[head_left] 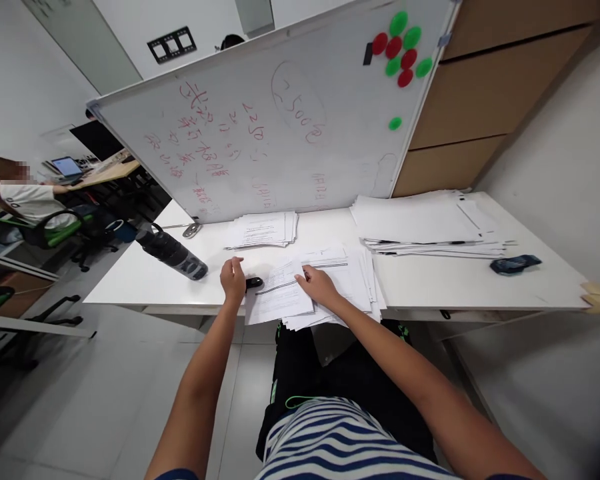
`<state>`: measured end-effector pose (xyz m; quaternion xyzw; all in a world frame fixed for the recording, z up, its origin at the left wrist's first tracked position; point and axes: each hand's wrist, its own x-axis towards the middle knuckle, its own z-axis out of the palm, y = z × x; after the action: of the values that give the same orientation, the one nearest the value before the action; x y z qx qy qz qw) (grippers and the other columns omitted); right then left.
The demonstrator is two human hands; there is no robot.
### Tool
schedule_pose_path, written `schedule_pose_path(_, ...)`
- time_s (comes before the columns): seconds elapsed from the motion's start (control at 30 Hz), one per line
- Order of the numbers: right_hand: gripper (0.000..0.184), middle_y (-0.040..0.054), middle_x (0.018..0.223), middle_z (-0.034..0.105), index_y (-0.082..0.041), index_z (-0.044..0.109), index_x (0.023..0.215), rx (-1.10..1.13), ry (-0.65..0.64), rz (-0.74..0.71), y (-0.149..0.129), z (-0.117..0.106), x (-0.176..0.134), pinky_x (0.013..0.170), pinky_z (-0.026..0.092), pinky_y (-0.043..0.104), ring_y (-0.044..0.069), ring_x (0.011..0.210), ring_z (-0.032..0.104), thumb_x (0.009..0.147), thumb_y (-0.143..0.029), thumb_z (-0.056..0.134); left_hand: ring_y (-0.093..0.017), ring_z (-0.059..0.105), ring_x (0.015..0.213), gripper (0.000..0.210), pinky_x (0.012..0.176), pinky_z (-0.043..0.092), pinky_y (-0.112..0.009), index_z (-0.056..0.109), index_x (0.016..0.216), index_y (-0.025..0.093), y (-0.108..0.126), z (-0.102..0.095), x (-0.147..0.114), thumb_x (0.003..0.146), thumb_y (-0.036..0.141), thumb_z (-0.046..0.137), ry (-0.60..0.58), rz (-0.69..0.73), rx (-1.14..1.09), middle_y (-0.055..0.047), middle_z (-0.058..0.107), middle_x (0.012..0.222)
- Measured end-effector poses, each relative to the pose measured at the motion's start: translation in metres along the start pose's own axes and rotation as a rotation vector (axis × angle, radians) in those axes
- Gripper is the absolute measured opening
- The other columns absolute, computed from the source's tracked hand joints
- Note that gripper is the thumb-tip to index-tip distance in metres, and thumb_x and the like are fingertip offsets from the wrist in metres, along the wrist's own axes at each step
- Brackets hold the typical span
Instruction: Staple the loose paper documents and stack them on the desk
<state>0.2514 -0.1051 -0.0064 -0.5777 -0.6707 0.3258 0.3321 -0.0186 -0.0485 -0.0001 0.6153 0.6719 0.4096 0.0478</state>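
Observation:
My right hand (319, 285) pinches the right edge of some printed sheets of paper (283, 297), which lie tilted at the desk's front edge. Beneath and to the right of them is a loose, uneven stack of paper (353, 283). My left hand (233, 280) rests by the desk edge, left of the sheets, thumb out and apparently holding nothing. Between that hand and the sheets lies a small black stapler (254, 283), partly hidden. Behind, a second pile of printed paper (263, 229) sits against the whiteboard.
On the white desk (430, 283), a dark bottle (173, 252) stands left and a large paper stack (420, 220) lies right, near a dark pouch-like item (515, 265). A whiteboard (340, 127) and cardboard boxes (495, 87) rise behind. A person (33, 200) sits far left.

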Motion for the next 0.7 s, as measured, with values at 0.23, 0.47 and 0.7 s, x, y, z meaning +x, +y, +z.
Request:
schedule_pose_path(0.23, 0.020, -0.0038, 0.065, 0.050, -0.023, 0.044, 0.075, -0.008, -0.006, 0.019, 0.001, 0.002, 0.000, 0.057, 0.026, 0.025, 0.014, 0.061, 0.046, 0.090, -0.037, 0.048, -0.025, 0.060, 0.090, 0.045, 0.082, 0.040, -0.037, 0.064, 0.080, 0.019, -0.022, -0.004, -0.033, 0.101, 0.034, 0.028, -0.149, 0.079, 0.436, -0.013, 0.067, 0.084)
schedule_pose_path(0.47, 0.022, -0.0054, 0.063, 0.045, -0.023, 0.040, 0.070, 0.125, 0.015, 0.036, 0.000, -0.004, -0.001, 0.057, 0.028, 0.025, 0.014, 0.060, 0.043, 0.085, -0.037, 0.050, -0.027, 0.061, 0.093, 0.054, 0.078, 0.040, -0.037, 0.067, 0.083, 0.017, -0.014, 0.005, -0.026, 0.102, 0.038, 0.021, -0.042, -0.169, 0.413, -0.016, 0.069, 0.091)
schedule_pose_path(0.7, 0.022, -0.0032, 0.068, 0.051, -0.023, 0.045, 0.075, 0.190, -0.035, 0.050, -0.013, -0.034, 0.000, 0.058, 0.031, 0.025, 0.015, 0.062, 0.046, 0.087, -0.040, 0.048, -0.027, 0.063, 0.091, 0.062, 0.075, 0.041, -0.037, 0.070, 0.089, 0.019, -0.022, 0.005, -0.023, 0.101, 0.044, 0.014, 0.013, -0.309, 0.326, -0.013, 0.071, 0.093)
